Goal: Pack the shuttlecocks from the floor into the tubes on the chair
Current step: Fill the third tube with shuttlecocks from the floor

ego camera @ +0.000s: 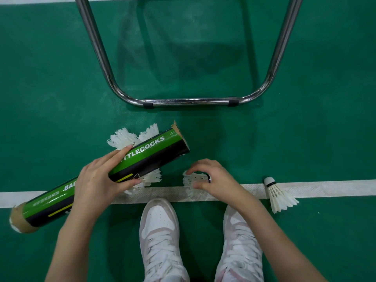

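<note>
In the head view, a green and black tube is held at its middle by the left hand, fingers and thumb curled round it; it slants from the lower left of the frame up to the centre, its open end uppermost. White shuttlecocks are seen on the green floor behind and below the tube. Right of centre, the right hand, a dark ring on one finger, is curled over a shuttlecock by the white line; whether it is gripped cannot be told. Another shuttlecock lies across the line at the right. A chrome chair frame stands at the top. White shoes are seen at the bottom.
</note>
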Demonstrator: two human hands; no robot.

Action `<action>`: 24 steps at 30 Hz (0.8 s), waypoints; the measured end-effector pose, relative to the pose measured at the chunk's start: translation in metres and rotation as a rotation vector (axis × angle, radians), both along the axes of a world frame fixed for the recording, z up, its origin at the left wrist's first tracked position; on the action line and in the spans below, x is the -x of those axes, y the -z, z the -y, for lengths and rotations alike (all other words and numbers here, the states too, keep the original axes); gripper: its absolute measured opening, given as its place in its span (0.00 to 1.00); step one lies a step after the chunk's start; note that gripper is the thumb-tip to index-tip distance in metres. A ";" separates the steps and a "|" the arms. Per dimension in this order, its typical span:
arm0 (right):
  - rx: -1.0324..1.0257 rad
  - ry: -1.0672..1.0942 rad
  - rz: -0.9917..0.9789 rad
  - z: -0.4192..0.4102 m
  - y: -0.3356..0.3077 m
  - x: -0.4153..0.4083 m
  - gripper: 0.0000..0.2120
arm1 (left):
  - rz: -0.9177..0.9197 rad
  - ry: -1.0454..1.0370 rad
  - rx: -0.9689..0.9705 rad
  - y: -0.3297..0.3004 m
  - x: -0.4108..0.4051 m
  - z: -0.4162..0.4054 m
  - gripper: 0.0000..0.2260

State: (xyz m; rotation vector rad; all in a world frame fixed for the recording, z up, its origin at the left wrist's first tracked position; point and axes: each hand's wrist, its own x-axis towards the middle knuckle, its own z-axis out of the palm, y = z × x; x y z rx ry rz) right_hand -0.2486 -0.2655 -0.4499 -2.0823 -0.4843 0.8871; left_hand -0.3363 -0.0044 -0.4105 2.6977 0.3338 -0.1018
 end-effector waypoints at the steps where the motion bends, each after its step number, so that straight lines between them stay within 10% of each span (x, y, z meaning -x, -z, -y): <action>1: 0.010 -0.007 0.000 0.001 0.001 0.000 0.13 | 0.003 -0.003 0.004 -0.001 0.000 0.000 0.36; 12: -0.056 0.186 0.311 0.001 -0.101 -0.059 0.08 | 0.157 -0.036 0.020 -0.071 -0.022 0.006 0.35; 16: 0.123 -0.078 0.552 -0.007 -0.154 -0.068 0.10 | 0.234 -0.055 0.051 -0.116 -0.033 0.008 0.36; 24: 0.243 -0.057 0.504 0.011 -0.176 -0.058 0.14 | 0.331 -0.002 0.108 -0.158 -0.019 0.020 0.36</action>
